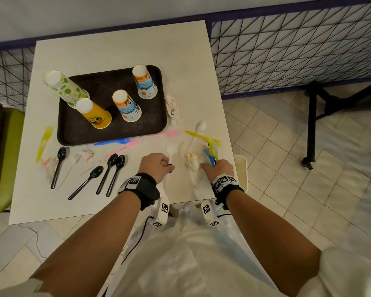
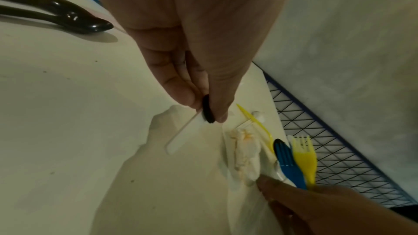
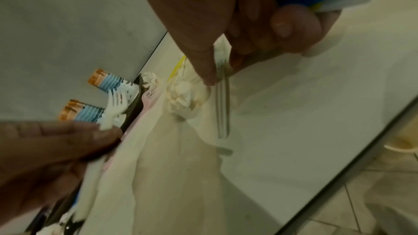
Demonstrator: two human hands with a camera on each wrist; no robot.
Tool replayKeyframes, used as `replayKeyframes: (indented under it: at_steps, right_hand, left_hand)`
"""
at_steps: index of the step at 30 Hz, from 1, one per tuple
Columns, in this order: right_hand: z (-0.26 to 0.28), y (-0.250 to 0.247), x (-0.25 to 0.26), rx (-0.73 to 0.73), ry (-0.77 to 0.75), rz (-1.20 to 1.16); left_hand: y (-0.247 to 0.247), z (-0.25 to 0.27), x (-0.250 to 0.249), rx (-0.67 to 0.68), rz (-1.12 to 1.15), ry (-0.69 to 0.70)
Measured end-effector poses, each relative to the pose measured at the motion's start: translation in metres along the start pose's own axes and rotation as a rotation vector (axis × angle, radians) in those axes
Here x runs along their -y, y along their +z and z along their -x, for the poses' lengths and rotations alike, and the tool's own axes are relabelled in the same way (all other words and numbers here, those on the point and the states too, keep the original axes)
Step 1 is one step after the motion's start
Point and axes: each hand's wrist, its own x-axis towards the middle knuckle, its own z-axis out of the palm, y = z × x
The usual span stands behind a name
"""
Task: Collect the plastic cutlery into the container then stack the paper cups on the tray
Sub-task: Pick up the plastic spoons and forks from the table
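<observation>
My left hand (image 1: 167,165) (image 2: 203,112) pinches a white fork (image 1: 170,150) (image 3: 115,110) together with a black handle end (image 2: 208,112) near the table's front edge. To its right, my right hand (image 1: 210,165) (image 3: 217,78) grips a blue fork (image 1: 208,155) (image 2: 287,163) and a yellow fork (image 1: 212,151) (image 2: 304,155), and its thumb and finger pinch a clear handle (image 3: 222,104). The cream container (image 1: 241,168) sits just off the table's right edge. Several paper cups stand upside down on the dark tray (image 1: 73,129): green-dotted (image 1: 66,88), yellow (image 1: 94,114), two blue-orange (image 1: 128,106).
Several black spoons (image 1: 108,170) lie front left, with a yellow fork (image 1: 43,142), blue fork (image 1: 114,142) and pink forks (image 1: 124,146) near the tray. A yellow fork (image 1: 201,137), white spoon (image 1: 199,127) and crumpled napkins (image 1: 193,159) lie right. A green seat (image 1: 7,159) stands left.
</observation>
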Motion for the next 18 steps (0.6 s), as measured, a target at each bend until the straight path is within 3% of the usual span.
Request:
replayKeyframes:
  at_steps: [8,14,18]
  right_hand:
    - [0.0,-0.009,-0.006,-0.031,-0.014,0.029]
    - [0.017,-0.025,0.0,-0.106,-0.135,-0.222]
    - [0.029,-0.02,0.019,-0.025,-0.236,-0.442]
  left_hand:
    - [-0.008,0.008,-0.019,0.023,0.15,0.065]
    - [-0.011,0.008,-0.031,0.021,0.296,0.106]
    - [-0.009,0.006,-0.047,0.069,0.393,0.144]
